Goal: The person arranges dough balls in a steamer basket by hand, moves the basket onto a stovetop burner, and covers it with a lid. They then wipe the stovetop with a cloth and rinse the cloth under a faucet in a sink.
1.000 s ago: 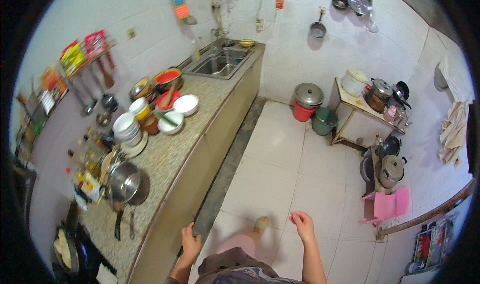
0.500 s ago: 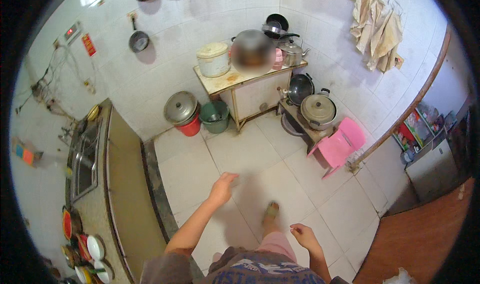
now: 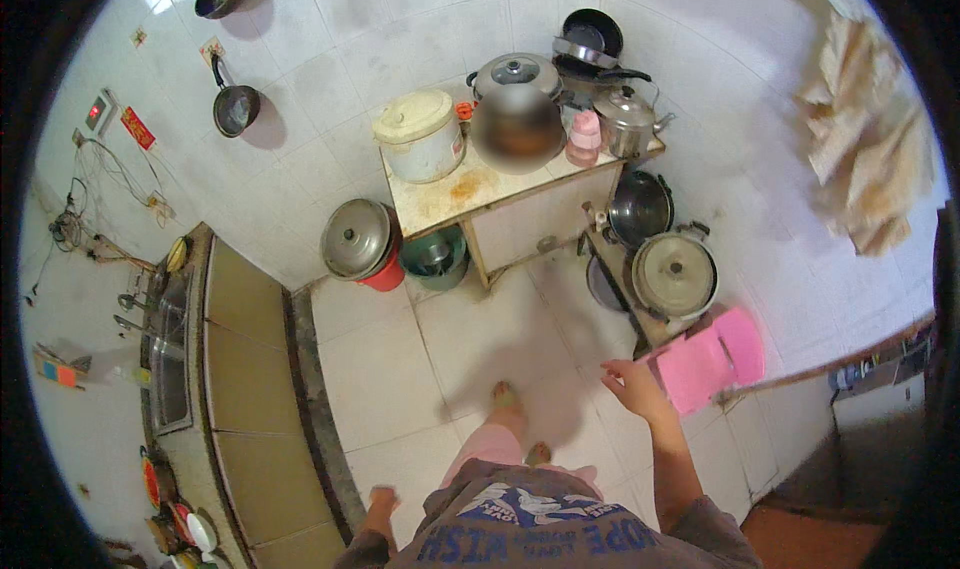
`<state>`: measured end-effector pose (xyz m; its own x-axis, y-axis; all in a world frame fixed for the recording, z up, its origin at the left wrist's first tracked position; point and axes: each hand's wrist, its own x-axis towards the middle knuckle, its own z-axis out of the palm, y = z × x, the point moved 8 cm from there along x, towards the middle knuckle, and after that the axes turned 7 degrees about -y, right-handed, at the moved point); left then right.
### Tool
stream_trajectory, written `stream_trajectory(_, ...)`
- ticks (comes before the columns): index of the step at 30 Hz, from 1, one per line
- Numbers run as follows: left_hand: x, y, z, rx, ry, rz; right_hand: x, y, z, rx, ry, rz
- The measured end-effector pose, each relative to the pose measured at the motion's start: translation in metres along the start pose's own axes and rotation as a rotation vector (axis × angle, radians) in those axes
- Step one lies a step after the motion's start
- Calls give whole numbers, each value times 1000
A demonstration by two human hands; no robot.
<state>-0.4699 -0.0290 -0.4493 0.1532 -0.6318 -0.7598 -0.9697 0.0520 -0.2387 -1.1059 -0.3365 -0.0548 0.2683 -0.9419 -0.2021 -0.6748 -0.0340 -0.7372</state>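
My right hand (image 3: 638,389) hangs over the tiled floor beside a pink plastic chair (image 3: 695,367). Its fingers are loosely bent and apart, with nothing seen in them. Low at the left, my left hand (image 3: 381,499) is beside my body above the floor; its fingers are too small and turned away to read. Ahead stands a small table (image 3: 450,201) bearing a cream lidded pot (image 3: 418,139), a lidded steel pan (image 3: 515,72), a pink bottle (image 3: 583,137) and a steel kettle (image 3: 625,122). A blurred patch hides part of the tabletop.
On the left runs a counter (image 3: 245,369) with a sink (image 3: 175,354). A red bucket (image 3: 383,274) under a metal lid and a green bucket (image 3: 437,259) sit by the table. To the right, a low stand (image 3: 625,294) carries a large lidded pot (image 3: 675,274) and a black wok (image 3: 640,212).
I have moved closer to the table and chair. My left hand has dropped back toward my body, while my right hand has swung forward. My feet have shifted.
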Motion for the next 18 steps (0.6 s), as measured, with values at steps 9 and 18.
stream_trajectory(9,97,155,-128,-218,-38,322,184,-34,-50,-30,-218,-168)
stream_trajectory(18,154,173,-664,-1372,543,245,379,-40,-181,196,-4,-212)
